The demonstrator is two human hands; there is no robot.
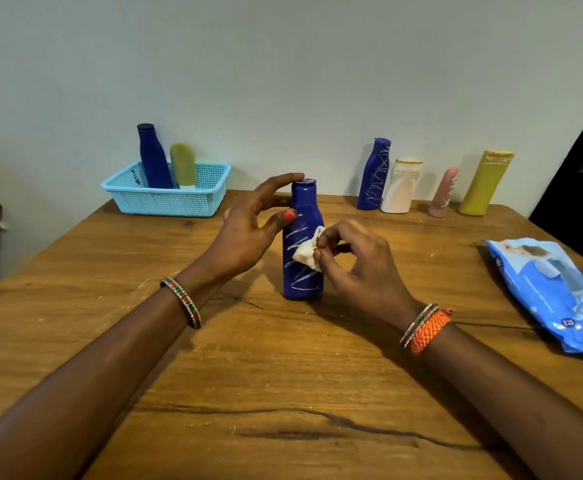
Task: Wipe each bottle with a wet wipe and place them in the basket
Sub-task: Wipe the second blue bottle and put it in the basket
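The blue bottle (303,240) stood upright on the bench (248,375), its long axis vertical, at the centre of the view and directly at twelve o'clock from the person, with white scribble marks running down its front. It sat between the two hands, both touching or nearly touching it, so neither had far to go. The left hand (248,226), at the bottle's nine o'clock, was spread with fairly straight fingers: the forefinger reached to the cap and the thumb lay against the shoulder, steadying the bottle rather than wrapping it. The right hand (356,261), at the bottle's three o'clock, pinched a crumpled wet wipe (308,249) between thumb and fingertips and held it against the bottle's middle, over the scribbles. To my eye the wiping was under way, with marks left above and below the wipe, so the coming strokes would likely run along the bottle's height while the left hand kept it from tipping. Farther out, at about ten o'clock against the wall, the light blue basket (165,199) held a dark blue bottle (153,157) and a yellow-green one (183,165). At about one to two o'clock four more bottles waited in a row: a scribbled blue one (375,174), a white one (401,187), a pink one (443,192) and an olive one (485,183). A blue pack of wipes (553,296) lay at three o'clock near the bench edge.
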